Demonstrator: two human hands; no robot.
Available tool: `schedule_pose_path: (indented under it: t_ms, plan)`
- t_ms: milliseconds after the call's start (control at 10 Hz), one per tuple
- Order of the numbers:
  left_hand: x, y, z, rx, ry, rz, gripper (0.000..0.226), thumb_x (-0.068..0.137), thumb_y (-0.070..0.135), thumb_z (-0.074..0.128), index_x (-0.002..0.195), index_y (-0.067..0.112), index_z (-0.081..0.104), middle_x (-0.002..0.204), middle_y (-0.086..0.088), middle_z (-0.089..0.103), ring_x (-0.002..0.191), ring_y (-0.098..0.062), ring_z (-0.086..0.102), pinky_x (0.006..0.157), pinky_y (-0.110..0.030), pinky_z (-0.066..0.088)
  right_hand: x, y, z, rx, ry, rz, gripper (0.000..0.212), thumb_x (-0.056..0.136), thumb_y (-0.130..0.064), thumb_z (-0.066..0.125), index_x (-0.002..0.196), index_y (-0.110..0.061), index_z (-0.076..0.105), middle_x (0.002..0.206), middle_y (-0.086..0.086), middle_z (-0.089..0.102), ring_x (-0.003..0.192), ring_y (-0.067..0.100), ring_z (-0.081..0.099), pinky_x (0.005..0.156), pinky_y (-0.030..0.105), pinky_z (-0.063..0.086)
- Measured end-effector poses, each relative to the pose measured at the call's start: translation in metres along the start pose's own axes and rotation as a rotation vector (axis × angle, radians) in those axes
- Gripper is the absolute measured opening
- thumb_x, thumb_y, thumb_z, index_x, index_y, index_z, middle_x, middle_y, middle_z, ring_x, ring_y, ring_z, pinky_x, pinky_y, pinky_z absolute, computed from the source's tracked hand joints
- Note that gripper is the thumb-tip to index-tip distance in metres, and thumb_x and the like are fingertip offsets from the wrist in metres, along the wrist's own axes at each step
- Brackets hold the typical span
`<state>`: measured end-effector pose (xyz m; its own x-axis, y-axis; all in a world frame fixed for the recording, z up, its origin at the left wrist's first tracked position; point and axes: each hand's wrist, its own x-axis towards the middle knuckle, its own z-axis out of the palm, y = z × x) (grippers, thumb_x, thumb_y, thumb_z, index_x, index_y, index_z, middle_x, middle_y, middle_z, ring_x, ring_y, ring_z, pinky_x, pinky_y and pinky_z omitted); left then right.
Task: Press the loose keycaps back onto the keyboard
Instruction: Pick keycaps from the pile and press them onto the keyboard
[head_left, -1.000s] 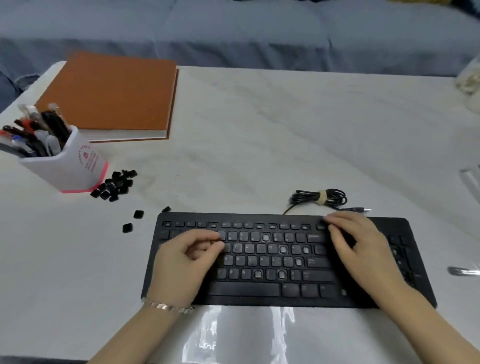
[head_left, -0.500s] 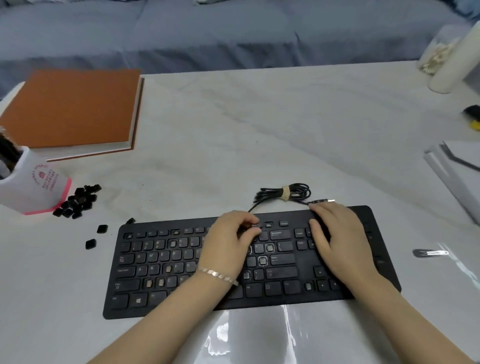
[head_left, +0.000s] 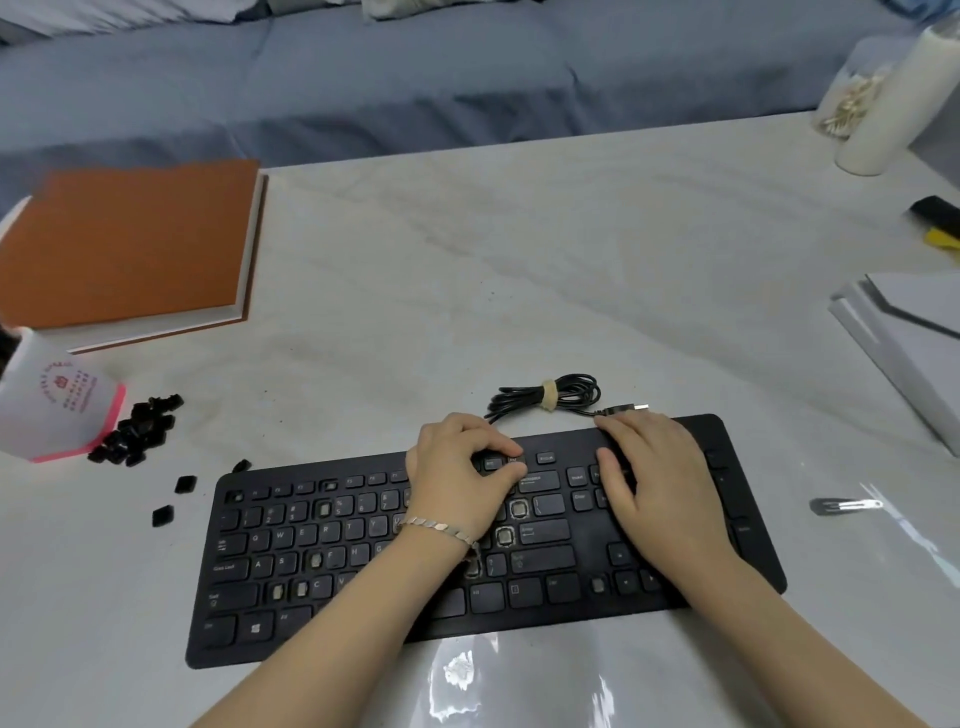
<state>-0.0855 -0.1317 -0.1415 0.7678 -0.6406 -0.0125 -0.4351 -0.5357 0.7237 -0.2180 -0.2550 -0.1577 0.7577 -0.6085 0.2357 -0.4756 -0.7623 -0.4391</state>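
Head view shows the flat black plastic keyboard (head_left: 363, 545) lying on the near part of the white marble-patterned surface (head_left: 519, 286), with its bundled black cable (head_left: 545, 397) just beyond the far edge. The left hand (head_left: 457, 478) sits over the far function row, right of the keyboard's middle. Its grip is drawn in, index finger and thumb brought together at one small key there. Whether a keycap is pinched between them or only pushed down under a fingertip is hidden, so I cannot tell. The right hand (head_left: 660, 483) lies flat on the keyboard's right section, grip released and fingers straight, and looks to be steadying the board.

The job reads as partly done. Most keys are seated, but several bare sockets (head_left: 518, 509) show pale in the black field. Two are beside the enter key, one is close to the left wrist, a few are scattered through the letter rows on the left, and one is near the arrow keys. The supply is far from used up. A heap of small black square keycaps (head_left: 140, 431) lies well to the left, just beside the pink base of a white pen cup (head_left: 57, 410). Three stray caps (head_left: 185, 484) lie between the heap and the keyboard's far left corner. My judgement is that the key under the left hand is the step in hand, and that every visible gap is left to fill.
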Motion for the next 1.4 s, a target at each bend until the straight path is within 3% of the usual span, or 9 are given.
schedule_pose_path:
  t_ms: [200, 300, 400, 500, 700, 1100, 1200, 1300, 1400]
  plan:
    - [-0.006, -0.006, 0.006, -0.021, 0.091, 0.092, 0.008, 0.069, 0.019, 0.08, 0.071, 0.025, 0.074, 0.086, 0.021, 0.052, 0.096, -0.006, 0.042, 0.079, -0.016, 0.018, -0.001, 0.001, 0.0, 0.001, 0.0, 0.012, 0.033, 0.083, -0.019, 0.049, 0.108, -0.004, 0.064, 0.107, 0.011, 0.063, 0.102, 0.031, 0.056, 0.096, 0.043, 0.04]
    - [-0.013, -0.01, 0.005, 0.139, 0.155, 0.312, 0.008, 0.068, 0.016, 0.08, 0.071, 0.02, 0.075, 0.089, 0.003, 0.064, 0.088, -0.024, 0.058, 0.082, -0.031, 0.026, -0.001, 0.001, 0.0, 0.0, 0.002, 0.008, 0.033, 0.083, -0.019, 0.05, 0.108, -0.004, 0.065, 0.106, 0.011, 0.063, 0.102, 0.032, 0.057, 0.097, 0.043, 0.04]
    - [-0.013, -0.009, 0.001, 0.258, 0.154, 0.446, 0.007, 0.07, 0.023, 0.07, 0.073, 0.021, 0.075, 0.091, -0.001, 0.068, 0.083, -0.024, 0.065, 0.079, -0.036, 0.036, -0.001, -0.001, -0.001, -0.012, 0.023, 0.001, 0.032, 0.082, -0.018, 0.051, 0.107, -0.003, 0.065, 0.104, 0.012, 0.064, 0.1, 0.033, 0.057, 0.095, 0.043, 0.04]
    - [-0.013, -0.012, -0.001, 0.323, 0.15, 0.527, 0.008, 0.071, 0.025, 0.069, 0.074, 0.021, 0.075, 0.095, -0.001, 0.069, 0.087, -0.019, 0.067, 0.091, -0.041, 0.038, -0.002, -0.002, -0.001, -0.024, 0.05, -0.008, 0.031, 0.081, -0.016, 0.052, 0.105, -0.003, 0.066, 0.102, 0.013, 0.064, 0.098, 0.034, 0.059, 0.094, 0.044, 0.041]
    - [-0.014, -0.017, 0.001, 0.322, 0.098, 0.613, 0.012, 0.071, 0.011, 0.074, 0.083, 0.008, 0.075, 0.097, -0.012, 0.07, 0.081, -0.024, 0.069, 0.081, -0.05, 0.052, -0.001, -0.003, 0.0, -0.025, 0.053, -0.008, 0.031, 0.081, -0.016, 0.052, 0.105, -0.002, 0.066, 0.102, 0.013, 0.064, 0.098, 0.034, 0.059, 0.094, 0.045, 0.042]
    - [-0.02, -0.02, -0.005, 0.313, 0.006, 0.589, 0.017, 0.075, 0.008, 0.066, 0.089, 0.004, 0.074, 0.107, -0.019, 0.066, 0.096, -0.03, 0.066, 0.089, -0.057, 0.043, -0.002, -0.004, -0.003, -0.021, -0.002, 0.007, 0.029, 0.084, -0.014, 0.052, 0.107, -0.001, 0.064, 0.105, 0.013, 0.063, 0.101, 0.033, 0.057, 0.098, 0.044, 0.039]
    - [-0.019, -0.02, -0.011, 0.261, -0.051, 0.538, 0.015, 0.079, 0.004, 0.065, 0.091, 0.003, 0.074, 0.115, -0.018, 0.064, 0.107, -0.032, 0.062, 0.099, -0.049, 0.034, -0.002, -0.004, -0.003, -0.01, 0.004, 0.004, 0.025, 0.082, -0.005, 0.062, 0.107, 0.001, 0.064, 0.105, 0.016, 0.063, 0.102, 0.035, 0.057, 0.098, 0.047, 0.04]
    - [-0.026, -0.027, -0.023, 0.197, -0.102, 0.447, 0.018, 0.087, 0.01, 0.062, 0.102, 0.008, 0.072, 0.125, -0.006, 0.06, 0.12, -0.013, 0.05, 0.107, -0.027, 0.026, -0.002, -0.011, -0.004, 0.05, -0.002, 0.038, 0.028, 0.081, 0.002, 0.06, 0.109, 0.003, 0.063, 0.109, 0.017, 0.062, 0.106, 0.036, 0.054, 0.101, 0.043, 0.035]
    - [-0.033, -0.044, -0.055, 0.141, 0.042, 0.335, 0.018, 0.081, 0.001, 0.065, 0.096, 0.008, 0.073, 0.105, -0.003, 0.068, 0.098, -0.015, 0.061, 0.093, -0.024, 0.041, 0.002, -0.033, 0.0, 0.111, -0.12, -0.038, 0.029, 0.085, -0.005, 0.057, 0.114, -0.003, 0.062, 0.117, 0.01, 0.06, 0.112, 0.026, 0.051, 0.103, 0.033, 0.032]
